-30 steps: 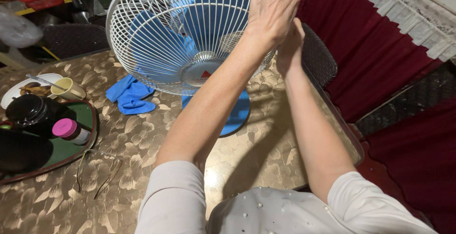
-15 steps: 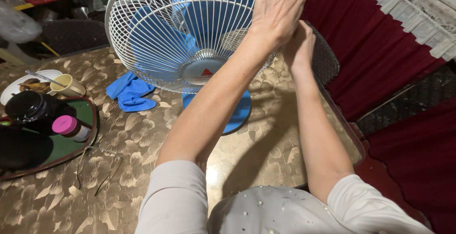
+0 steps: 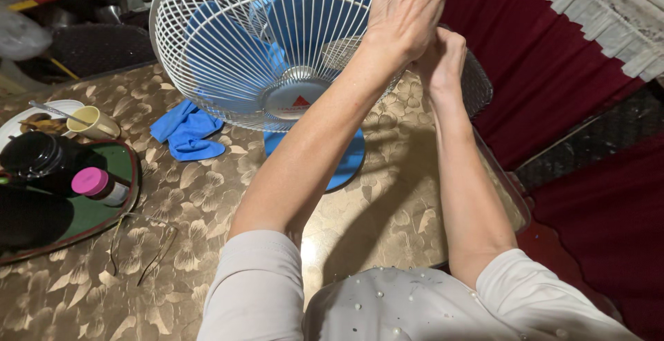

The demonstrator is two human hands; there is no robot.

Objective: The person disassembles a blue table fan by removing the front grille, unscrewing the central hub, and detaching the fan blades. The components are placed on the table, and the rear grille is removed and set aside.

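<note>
Fan [image 3: 277, 57], white-caged with blue blades, stands at 12 o'clock on the gold flowered counter [image 3: 207, 209]. At 1 o'clock the left hand [image 3: 408, 5] closes over the cage's right rim; the right hand [image 3: 443, 57] curls on the rim just beneath it. A blue cloth [image 3: 187, 130] lies at 10 o'clock, a dark tray [image 3: 104, 209] at 9.

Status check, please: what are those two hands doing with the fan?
Left hand and right hand both gripping the fan's white grille at its right rim. Blue cloth lies beside the base, clear.
</note>
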